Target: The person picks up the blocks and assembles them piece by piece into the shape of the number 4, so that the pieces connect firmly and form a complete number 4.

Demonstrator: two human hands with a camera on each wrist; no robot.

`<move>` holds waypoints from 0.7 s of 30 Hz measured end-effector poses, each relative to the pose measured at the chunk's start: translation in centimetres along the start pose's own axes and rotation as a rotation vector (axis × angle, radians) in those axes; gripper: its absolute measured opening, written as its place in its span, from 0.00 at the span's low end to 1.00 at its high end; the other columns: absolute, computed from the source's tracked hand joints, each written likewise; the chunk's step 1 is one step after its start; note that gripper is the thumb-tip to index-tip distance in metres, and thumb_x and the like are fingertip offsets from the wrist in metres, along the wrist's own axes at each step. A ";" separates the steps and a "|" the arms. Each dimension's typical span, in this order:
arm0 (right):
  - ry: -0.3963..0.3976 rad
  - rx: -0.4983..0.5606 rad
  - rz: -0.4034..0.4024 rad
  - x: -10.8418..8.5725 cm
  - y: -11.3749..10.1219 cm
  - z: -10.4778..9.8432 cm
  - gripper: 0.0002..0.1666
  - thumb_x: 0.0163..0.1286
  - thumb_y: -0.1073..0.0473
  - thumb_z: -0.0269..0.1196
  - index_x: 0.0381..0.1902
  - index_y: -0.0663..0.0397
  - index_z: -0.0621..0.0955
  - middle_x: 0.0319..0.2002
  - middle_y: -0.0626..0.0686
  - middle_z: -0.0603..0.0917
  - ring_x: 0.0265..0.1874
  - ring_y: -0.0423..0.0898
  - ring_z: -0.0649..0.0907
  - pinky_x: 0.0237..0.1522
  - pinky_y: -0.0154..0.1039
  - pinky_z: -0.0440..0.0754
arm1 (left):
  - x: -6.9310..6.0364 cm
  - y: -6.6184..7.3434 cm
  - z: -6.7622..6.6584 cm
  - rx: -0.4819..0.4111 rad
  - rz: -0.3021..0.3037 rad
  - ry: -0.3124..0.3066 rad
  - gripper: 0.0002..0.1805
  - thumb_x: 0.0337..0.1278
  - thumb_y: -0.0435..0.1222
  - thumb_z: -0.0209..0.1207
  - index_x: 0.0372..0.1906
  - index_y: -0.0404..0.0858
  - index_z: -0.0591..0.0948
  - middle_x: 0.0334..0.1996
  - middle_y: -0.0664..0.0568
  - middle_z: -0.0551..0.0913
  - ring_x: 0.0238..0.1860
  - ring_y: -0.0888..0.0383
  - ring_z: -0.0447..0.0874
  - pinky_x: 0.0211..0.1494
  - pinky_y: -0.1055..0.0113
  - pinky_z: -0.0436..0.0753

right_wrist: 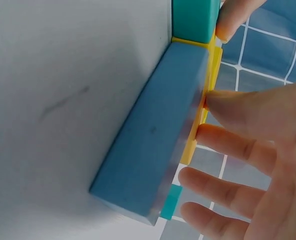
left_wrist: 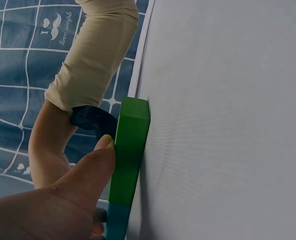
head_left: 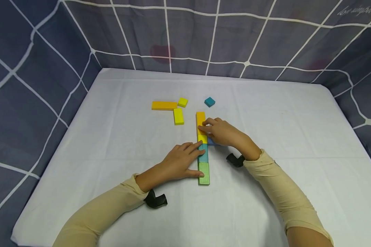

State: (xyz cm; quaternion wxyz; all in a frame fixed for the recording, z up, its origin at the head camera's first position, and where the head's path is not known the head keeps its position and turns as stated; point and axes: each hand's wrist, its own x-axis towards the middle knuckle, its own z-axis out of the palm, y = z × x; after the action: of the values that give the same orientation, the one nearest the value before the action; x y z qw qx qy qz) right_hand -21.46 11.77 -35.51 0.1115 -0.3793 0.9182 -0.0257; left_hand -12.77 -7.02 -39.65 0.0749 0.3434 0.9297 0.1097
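A straight row of blocks lies on the table: an orange block (head_left: 200,116), a small yellow block (head_left: 202,139), a teal block (head_left: 204,157) and a green block (head_left: 204,176). Jutting rightward from the row beside the yellow piece is a blue block (right_wrist: 148,130), mostly covered by the hand in the head view. My left hand (head_left: 180,161) rests fingertips on the yellow and teal blocks, its thumb on the green one. With extended fingers my right hand (head_left: 224,132) touches the orange block; its thumb is by the yellow block in the right wrist view.
Beyond the row, to the left, lie a long orange block (head_left: 164,105), a small yellow cube (head_left: 182,102) and a yellow rectangular block (head_left: 178,117). A teal cube (head_left: 209,102) sits farther back. A grey gridded curtain (head_left: 191,37) borders the white-covered table (head_left: 281,137).
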 end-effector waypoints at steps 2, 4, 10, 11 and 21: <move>0.004 -0.006 -0.004 0.0 0.1 0.2 0.25 0.65 0.61 0.57 0.61 0.51 0.72 0.58 0.57 0.72 0.53 0.58 0.74 0.54 0.51 0.74 | 0.0 0.0 0.0 -0.003 0.002 -0.003 0.43 0.46 0.67 0.51 0.65 0.48 0.65 0.70 0.50 0.55 0.67 0.51 0.58 0.58 0.55 0.68; 0.003 -0.013 0.002 0.0 0.2 0.4 0.24 0.65 0.61 0.57 0.61 0.50 0.72 0.58 0.57 0.72 0.53 0.58 0.74 0.53 0.51 0.74 | 0.1 0.0 0.1 -0.004 0.004 -0.003 0.43 0.46 0.67 0.51 0.65 0.48 0.65 0.70 0.50 0.56 0.66 0.51 0.59 0.58 0.55 0.68; 0.017 0.001 0.018 -0.1 0.4 0.7 0.25 0.65 0.62 0.57 0.61 0.50 0.72 0.58 0.57 0.72 0.54 0.58 0.73 0.53 0.52 0.74 | 0.3 0.1 0.1 -0.004 -0.001 -0.014 0.43 0.46 0.67 0.50 0.66 0.49 0.64 0.70 0.50 0.55 0.67 0.51 0.58 0.59 0.55 0.67; 0.019 0.004 0.021 -0.2 0.4 0.7 0.25 0.65 0.62 0.57 0.61 0.50 0.72 0.58 0.57 0.72 0.54 0.58 0.74 0.53 0.52 0.74 | 0.3 0.1 0.1 -0.005 -0.002 -0.016 0.43 0.46 0.67 0.50 0.66 0.49 0.64 0.70 0.50 0.55 0.67 0.51 0.58 0.60 0.55 0.67; 0.036 -0.006 0.024 -0.3 -0.1 0.7 0.25 0.65 0.58 0.58 0.61 0.51 0.72 0.59 0.58 0.72 0.56 0.59 0.72 0.52 0.55 0.73 | 0.1 0.0 0.0 -0.033 -0.008 -0.015 0.43 0.47 0.66 0.51 0.66 0.48 0.64 0.71 0.50 0.54 0.67 0.51 0.57 0.60 0.55 0.66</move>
State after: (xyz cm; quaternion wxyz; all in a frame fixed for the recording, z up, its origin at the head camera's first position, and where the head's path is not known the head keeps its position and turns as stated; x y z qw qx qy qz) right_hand -20.97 11.94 -36.14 0.0944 -0.3681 0.9245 -0.0283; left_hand -12.82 -7.00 -39.70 0.0881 0.3390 0.9286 0.1223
